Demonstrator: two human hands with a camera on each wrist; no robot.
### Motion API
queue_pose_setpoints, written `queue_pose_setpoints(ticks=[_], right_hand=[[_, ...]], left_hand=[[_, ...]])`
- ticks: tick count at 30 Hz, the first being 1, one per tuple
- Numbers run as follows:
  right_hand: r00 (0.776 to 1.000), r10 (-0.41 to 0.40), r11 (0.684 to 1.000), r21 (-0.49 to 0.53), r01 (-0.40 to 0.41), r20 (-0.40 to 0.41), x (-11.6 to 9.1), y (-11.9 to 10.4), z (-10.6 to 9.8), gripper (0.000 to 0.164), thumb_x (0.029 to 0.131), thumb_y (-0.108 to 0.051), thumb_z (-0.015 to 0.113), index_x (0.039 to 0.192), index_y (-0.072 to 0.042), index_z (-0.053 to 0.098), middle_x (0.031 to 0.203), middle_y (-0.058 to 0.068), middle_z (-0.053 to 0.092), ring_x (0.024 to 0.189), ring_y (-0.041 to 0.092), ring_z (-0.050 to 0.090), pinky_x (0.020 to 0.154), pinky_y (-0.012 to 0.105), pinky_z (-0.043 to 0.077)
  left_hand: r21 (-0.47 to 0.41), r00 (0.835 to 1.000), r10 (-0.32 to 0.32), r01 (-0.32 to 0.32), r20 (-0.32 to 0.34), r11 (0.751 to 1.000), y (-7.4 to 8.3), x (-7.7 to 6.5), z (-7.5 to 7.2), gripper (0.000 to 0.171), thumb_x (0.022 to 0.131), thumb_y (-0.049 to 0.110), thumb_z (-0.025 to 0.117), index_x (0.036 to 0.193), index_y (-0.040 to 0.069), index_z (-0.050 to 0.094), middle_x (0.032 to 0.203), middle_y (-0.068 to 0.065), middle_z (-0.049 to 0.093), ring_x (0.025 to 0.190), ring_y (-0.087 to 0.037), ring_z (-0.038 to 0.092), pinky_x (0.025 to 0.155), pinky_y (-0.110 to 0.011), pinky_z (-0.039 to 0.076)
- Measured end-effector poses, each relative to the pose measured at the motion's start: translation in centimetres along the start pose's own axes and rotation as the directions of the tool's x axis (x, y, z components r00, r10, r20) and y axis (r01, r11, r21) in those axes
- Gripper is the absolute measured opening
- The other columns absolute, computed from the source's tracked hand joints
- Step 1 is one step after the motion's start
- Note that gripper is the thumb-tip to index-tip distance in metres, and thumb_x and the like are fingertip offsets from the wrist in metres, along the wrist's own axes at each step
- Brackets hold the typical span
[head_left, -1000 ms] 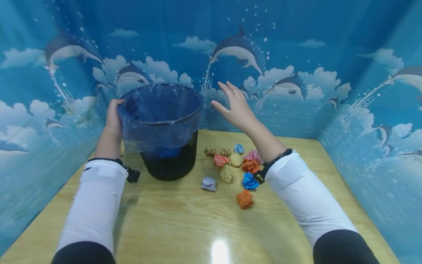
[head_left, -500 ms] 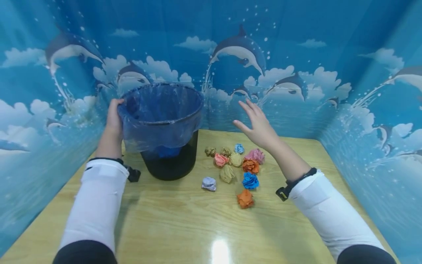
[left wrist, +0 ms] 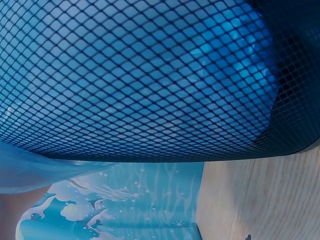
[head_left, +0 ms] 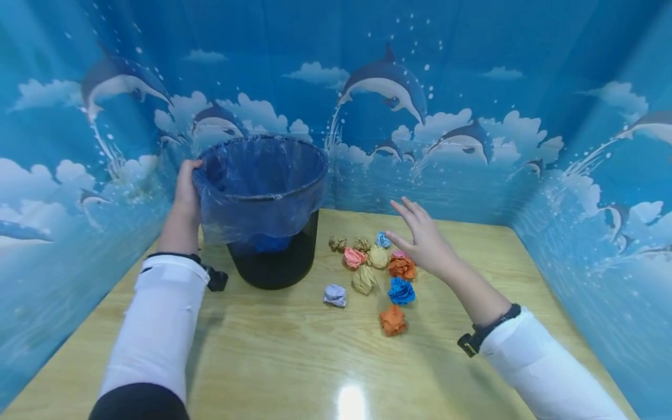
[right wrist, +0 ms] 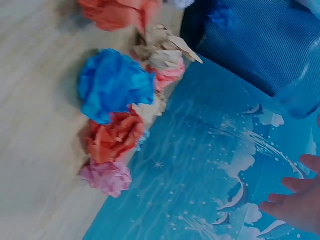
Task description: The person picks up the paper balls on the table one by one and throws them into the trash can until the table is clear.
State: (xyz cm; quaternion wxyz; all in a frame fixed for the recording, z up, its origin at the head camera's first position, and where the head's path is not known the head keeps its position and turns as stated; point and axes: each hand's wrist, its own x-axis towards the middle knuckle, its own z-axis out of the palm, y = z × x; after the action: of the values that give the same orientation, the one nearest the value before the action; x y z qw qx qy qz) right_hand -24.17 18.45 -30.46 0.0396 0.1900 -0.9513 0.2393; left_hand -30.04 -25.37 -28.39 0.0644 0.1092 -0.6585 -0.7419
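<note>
My left hand (head_left: 187, 189) grips the rim of a black mesh wastebasket (head_left: 278, 262) at its left side. A translucent blue bin liner (head_left: 257, 219) lines it and folds over the rim; in the left wrist view the mesh (left wrist: 150, 85) fills the frame. My right hand (head_left: 425, 239), fingers spread and holding nothing, hovers above the far right of a cluster of crumpled paper balls. Among them are a blue ball (head_left: 401, 290), an orange ball (head_left: 392, 320), a second orange ball (head_left: 402, 267) and a pink one (right wrist: 106, 177), mostly hidden by my hand in the head view.
Left of the cluster lie a pale lilac ball (head_left: 335, 295) and a coral ball (head_left: 354, 257). Yellowish balls (head_left: 364, 280) sit between, with a light blue one (head_left: 383, 239) behind. Dolphin-printed sheets (head_left: 472, 175) wall in the wooden table (head_left: 294, 361) at the back and sides.
My right hand has moved rightward away from the wastebasket and down over the paper balls. The left hand keeps its grip on the rim, and the view has shifted slightly.
</note>
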Motion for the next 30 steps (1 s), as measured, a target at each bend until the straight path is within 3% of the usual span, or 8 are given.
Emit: queue_pose_setpoints(ticks=[7,14,19,23,30], right_hand=[[1.0,-0.019,1.0,0.022,0.019,0.011,-1.4,1.2,1.4,0.07,0.097,-0.036,0.057,0.155,-0.016,0.024,0.162,0.015,0.011,0.147,0.044,0.008,0.11,0.069,0.016],[0.998,-0.05,0.998,0.024,0.05,0.028,-2.6,2.2,2.6,0.066,0.097,-0.031,0.058,0.153,-0.011,0.029,0.159,0.02,0.017,0.145,0.045,0.014,0.11,0.067,0.021],[0.997,-0.064,0.998,0.019,0.064,0.044,-3.5,2.7,3.5,0.065,0.097,-0.032,0.059,0.152,-0.012,0.031,0.158,0.021,0.021,0.144,0.046,0.017,0.108,0.068,0.023],[0.993,-0.089,0.996,-0.002,0.09,0.071,-4.2,3.0,4.2,0.067,0.096,-0.029,0.06,0.153,-0.012,0.029,0.158,0.022,0.022,0.143,0.048,0.018,0.111,0.066,0.018],[0.98,-0.127,0.99,-0.044,0.135,0.153,-5.4,3.5,5.4,0.068,0.094,-0.028,0.062,0.152,-0.011,0.032,0.158,0.02,0.021,0.144,0.046,0.016,0.11,0.065,0.022]], left_hand=[[-0.007,1.0,0.017,-0.017,0.006,1.0,-0.3,-0.1,-0.1,0.073,0.092,0.055,0.035,0.156,0.034,0.006,0.158,0.012,-0.027,0.145,-0.016,-0.026,0.12,-0.038,-0.011],[0.009,1.0,-0.006,0.006,-0.015,1.0,-0.1,0.1,0.1,0.08,0.091,0.058,0.037,0.156,0.035,-0.005,0.158,0.012,-0.028,0.145,-0.015,-0.026,0.12,-0.037,-0.011],[0.014,1.0,-0.003,0.003,-0.011,1.0,0.1,0.2,0.1,0.076,0.092,0.058,0.036,0.156,0.036,0.001,0.158,0.012,-0.027,0.145,-0.015,-0.026,0.12,-0.038,-0.01],[0.008,1.0,0.004,-0.004,-0.015,1.0,0.0,0.2,0.1,0.076,0.092,0.056,0.037,0.156,0.035,0.002,0.158,0.012,-0.027,0.145,-0.016,-0.026,0.12,-0.038,-0.01],[0.02,0.999,0.005,-0.004,-0.039,1.0,-0.2,0.3,0.2,0.074,0.092,0.055,0.037,0.156,0.034,0.007,0.159,0.012,-0.025,0.146,-0.016,-0.025,0.12,-0.037,-0.009]])
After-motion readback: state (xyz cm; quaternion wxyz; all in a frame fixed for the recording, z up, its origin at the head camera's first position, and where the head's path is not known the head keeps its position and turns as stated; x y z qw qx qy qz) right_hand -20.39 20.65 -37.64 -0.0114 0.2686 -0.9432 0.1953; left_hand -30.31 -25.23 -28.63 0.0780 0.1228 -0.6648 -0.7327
